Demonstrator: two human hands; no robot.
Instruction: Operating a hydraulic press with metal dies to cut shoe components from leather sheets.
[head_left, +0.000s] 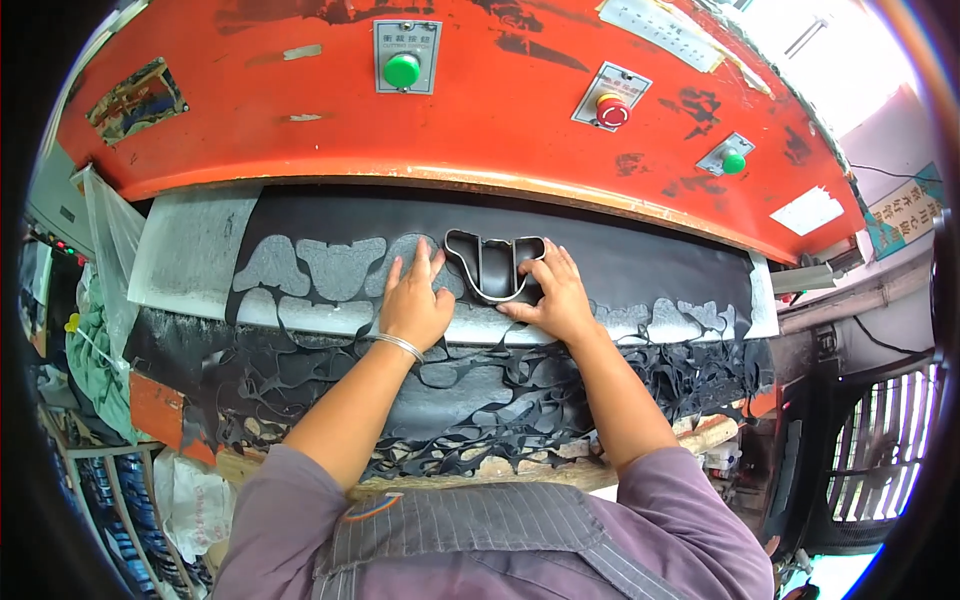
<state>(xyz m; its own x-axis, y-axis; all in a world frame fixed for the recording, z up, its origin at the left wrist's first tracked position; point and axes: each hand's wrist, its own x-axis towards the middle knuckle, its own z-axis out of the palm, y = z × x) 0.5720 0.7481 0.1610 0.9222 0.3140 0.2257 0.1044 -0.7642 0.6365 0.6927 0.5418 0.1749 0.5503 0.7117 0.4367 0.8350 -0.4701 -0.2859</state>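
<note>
Metal die (494, 264) flat on black sheet (620, 262) under the press, between both hands. Right hand (556, 296) touching its right edge, fingers spread, nothing clasped; left hand (415, 303) flat just left, equally near.

Single head-mounted fisheye view, looking steeply down and forward from above the chest. Close range: forearms enter from 6 o'clock, cutting bed (190, 260) fills the centre, orange press head (300, 120) arcs across 12 o'clock. Straight edges bow toward the rim; corners vignetted black.
</note>
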